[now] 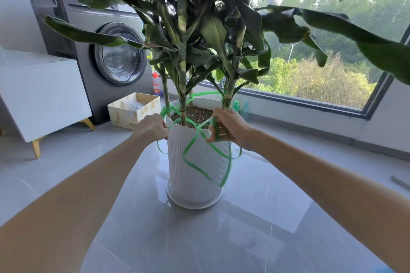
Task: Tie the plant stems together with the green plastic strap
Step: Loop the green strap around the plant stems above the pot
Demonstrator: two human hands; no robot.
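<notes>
Dead center of the frame, both hands are up at the rim of the pot: the left hand [153,126] is closed in a pinch on one run of the green plastic strap [195,137] right at the pot's left edge, and the right hand [224,126] is curled shut around a bunched bit of strap at the right edge, with a couple of turns looking like they're wound over the fingers [216,132]. Between the hands the strap crosses low over the soil, and from there loose tails dangle down the front of the white ribbed pot [197,175]. Further back, the strap is looped around the plant stems [183,95] just above the soil, passing behind the right stem and wrapping the thin left one. So I'd say the wrapping part is basically there, but the loop looks slack and wide, the stems are standing well apart, and I can't spot any knot. What's left by my read: cinch it in, tie it off, deal with the extra tails. Off in the left of the frame there's a washing machine [115,53] and a cardboard box [133,111], not involved.
</notes>
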